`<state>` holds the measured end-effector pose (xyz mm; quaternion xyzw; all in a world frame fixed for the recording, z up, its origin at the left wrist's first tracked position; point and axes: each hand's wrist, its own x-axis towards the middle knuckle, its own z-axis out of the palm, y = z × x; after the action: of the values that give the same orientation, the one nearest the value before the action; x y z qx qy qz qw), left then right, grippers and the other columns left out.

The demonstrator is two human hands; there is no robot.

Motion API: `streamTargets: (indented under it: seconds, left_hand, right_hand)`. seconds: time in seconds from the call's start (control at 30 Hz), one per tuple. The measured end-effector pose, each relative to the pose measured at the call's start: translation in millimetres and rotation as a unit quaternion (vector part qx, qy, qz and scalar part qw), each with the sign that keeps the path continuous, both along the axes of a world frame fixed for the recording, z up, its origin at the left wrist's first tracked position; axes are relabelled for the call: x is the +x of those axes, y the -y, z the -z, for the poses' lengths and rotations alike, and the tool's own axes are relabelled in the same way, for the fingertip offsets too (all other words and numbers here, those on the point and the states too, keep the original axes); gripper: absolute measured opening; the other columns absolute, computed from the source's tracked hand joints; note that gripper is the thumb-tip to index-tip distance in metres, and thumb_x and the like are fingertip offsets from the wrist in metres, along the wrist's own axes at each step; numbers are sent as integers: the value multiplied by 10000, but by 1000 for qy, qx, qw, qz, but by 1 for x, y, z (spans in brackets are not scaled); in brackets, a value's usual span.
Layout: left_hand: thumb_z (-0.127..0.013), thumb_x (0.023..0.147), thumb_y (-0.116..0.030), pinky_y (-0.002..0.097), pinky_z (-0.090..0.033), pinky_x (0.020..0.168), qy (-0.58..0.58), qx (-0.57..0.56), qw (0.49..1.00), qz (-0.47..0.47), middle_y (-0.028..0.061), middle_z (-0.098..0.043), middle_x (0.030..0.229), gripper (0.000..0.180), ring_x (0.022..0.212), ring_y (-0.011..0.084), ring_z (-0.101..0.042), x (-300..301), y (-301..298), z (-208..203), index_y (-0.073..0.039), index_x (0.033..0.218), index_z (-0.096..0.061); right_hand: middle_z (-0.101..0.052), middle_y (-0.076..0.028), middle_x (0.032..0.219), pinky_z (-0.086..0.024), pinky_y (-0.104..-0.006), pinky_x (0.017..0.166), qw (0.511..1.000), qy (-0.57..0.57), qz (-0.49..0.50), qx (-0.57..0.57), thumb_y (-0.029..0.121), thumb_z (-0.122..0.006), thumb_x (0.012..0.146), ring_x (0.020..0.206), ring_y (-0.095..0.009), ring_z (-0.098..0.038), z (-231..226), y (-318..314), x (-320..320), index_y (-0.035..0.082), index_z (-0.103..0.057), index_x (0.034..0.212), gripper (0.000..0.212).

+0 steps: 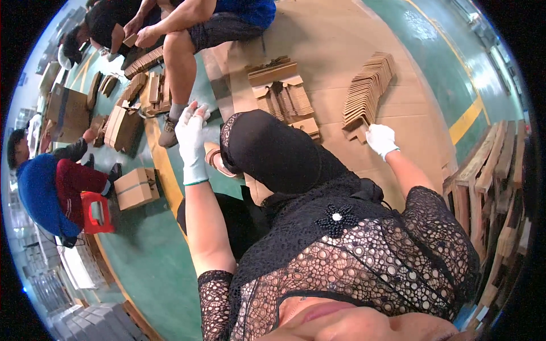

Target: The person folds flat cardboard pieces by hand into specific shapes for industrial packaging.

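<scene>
Fanned row of brown cardboard pieces (369, 88) lies on a flat cardboard sheet (421, 122), ahead of the right hand (382, 140) and slightly to its left. Right hand clearly the nearer: gloved fingers at the row's near end, seemingly touching; whether they pinch a piece cannot be told. Left hand (192, 136) raised, well apart from the row, fingers apart, nothing seen in it. Row's long axis runs away from the person (364, 250), slanting rightward with a slight bend; near end points back toward the lap.

Cardboard pieces (368, 91) on sheet (421, 116) — pallets (492, 156) right, carton (136, 188) left.
</scene>
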<state>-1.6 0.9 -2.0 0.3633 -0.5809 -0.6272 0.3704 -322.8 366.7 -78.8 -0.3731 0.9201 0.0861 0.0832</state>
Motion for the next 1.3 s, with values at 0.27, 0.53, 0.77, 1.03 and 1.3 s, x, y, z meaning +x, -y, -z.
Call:
streamTargets:
  seconds: [0.27,0.53,0.77,1.03,1.3]
  left_hand:
    - [-549,884,-160,199,-429,714,2,6,1000,6,101,-629,1042,438,854,103,-591,4,3,-1,59,1246,-433]
    - [-537,891,-146,221,-437,769,53,-13,998,31,129,-610,1090,426,882,122,-587,-2,0,1,67,1246,-438]
    - [-502,897,-179,231,-427,781,70,-31,997,31,107,-635,1068,404,867,120,-588,-1,0,3,40,1233,-461]
    - [-535,887,-118,241,-443,799,81,-18,996,26,128,-614,1066,401,884,129,-581,-4,-2,1,82,1224,-454]
    - [-548,890,-141,256,-451,817,91,-27,994,47,131,-618,1055,411,884,136,-583,-4,1,9,85,1220,-452]
  right_hand:
    - [-656,-151,886,-497,-419,667,992,16,90,89,404,-535,816,810,-289,-640,-25,27,-1,60,-641,909,372]
    - [-136,-169,1477,-314,-515,950,988,-121,-64,-71,291,-674,686,1330,-300,-229,-6,33,-8,137,-382,1333,726]
    - [-256,-134,1442,-263,-559,980,979,-130,-159,4,279,-678,695,1319,-277,-255,-7,67,-25,150,-490,1224,575]
    - [-281,-120,1433,-299,-570,942,980,-155,-123,-15,235,-651,712,1313,-258,-277,16,61,-34,134,-476,1214,541]
    - [-267,-94,1449,-361,-557,882,980,-162,-88,-68,163,-568,753,1313,-250,-282,31,61,-66,123,-445,1252,516]
